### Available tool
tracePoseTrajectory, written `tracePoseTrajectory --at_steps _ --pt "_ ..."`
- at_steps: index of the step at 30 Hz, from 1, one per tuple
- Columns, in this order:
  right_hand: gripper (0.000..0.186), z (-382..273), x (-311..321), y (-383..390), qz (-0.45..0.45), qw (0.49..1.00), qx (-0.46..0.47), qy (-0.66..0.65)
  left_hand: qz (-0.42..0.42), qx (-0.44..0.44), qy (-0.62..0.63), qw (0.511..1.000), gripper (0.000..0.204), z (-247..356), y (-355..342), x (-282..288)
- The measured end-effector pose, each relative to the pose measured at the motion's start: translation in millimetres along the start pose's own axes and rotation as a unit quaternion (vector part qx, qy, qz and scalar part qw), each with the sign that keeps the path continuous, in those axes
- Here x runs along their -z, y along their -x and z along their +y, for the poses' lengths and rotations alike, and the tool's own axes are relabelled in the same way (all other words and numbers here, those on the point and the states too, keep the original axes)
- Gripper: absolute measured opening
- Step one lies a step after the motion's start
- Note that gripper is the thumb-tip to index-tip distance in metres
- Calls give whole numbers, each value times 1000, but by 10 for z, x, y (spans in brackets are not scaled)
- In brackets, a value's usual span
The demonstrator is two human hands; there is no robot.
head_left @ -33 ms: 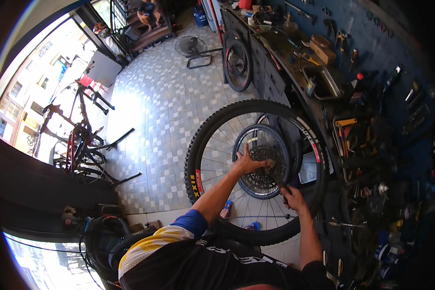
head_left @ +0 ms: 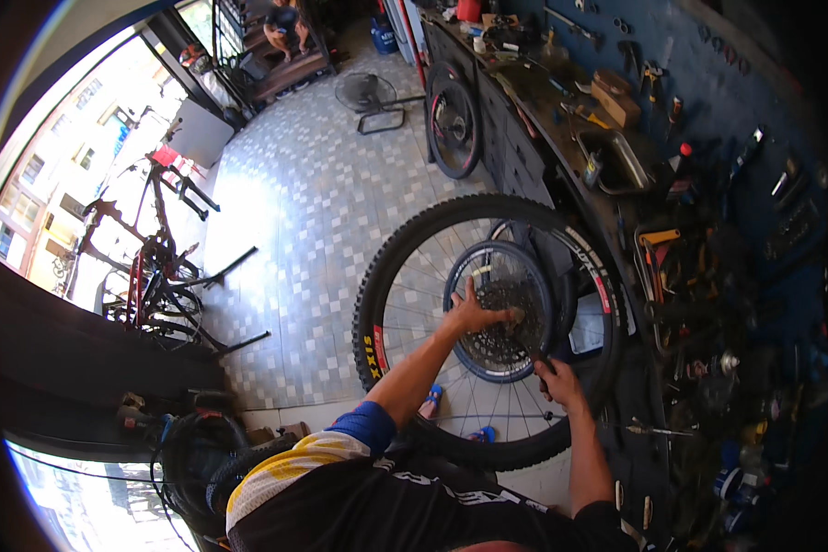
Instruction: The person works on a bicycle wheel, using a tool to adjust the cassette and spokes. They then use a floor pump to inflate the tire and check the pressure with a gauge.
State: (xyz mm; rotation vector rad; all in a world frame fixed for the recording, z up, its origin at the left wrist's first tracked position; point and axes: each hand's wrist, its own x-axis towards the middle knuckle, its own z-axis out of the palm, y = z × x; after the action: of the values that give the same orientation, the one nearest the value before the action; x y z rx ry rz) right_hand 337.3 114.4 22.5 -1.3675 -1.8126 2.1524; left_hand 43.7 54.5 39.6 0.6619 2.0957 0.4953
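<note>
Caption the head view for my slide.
Left hand on a wheel's cassette, right hand gripping a tool beside a workbench.

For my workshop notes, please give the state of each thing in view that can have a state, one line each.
Bicycle wheel: upright, off any bike, tyre mounted.
Cassette: on the hub, left hand pressed on it.
Right hand: closed on a dark tool handle at the cassette.
Second wheel: upright, leaning on the workbench.
Floor fan: standing; whether it runs, cannot tell.
Red bicycle: upright by the entrance.
</note>
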Motion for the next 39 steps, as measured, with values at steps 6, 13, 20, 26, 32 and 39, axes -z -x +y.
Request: tracePoseTrajectory --at_steps 6,13,20,26,32,39 --pt "38 195 -321 19 57 996 -4 -63 -23 16 -30 999 165 80 26 65" --pt "36 161 -1798 -64 176 914 46 -363 7 0 -71 997 161 38 -116 83" --pt "39 -95 -1784 -7 62 923 -13 -379 -7 3 -35 999 160 41 -150 102" --pt "38 207 -92 -210 -56 992 -46 -101 -25 -7 -28 999 164 210 -194 90" --pt "35 -543 698 -424 -165 982 -82 35 -28 9 -24 999 165 196 -148 141" --pt "36 -368 356 -307 -112 992 -56 -9 -35 -9 -27 999 166 62 -155 217"
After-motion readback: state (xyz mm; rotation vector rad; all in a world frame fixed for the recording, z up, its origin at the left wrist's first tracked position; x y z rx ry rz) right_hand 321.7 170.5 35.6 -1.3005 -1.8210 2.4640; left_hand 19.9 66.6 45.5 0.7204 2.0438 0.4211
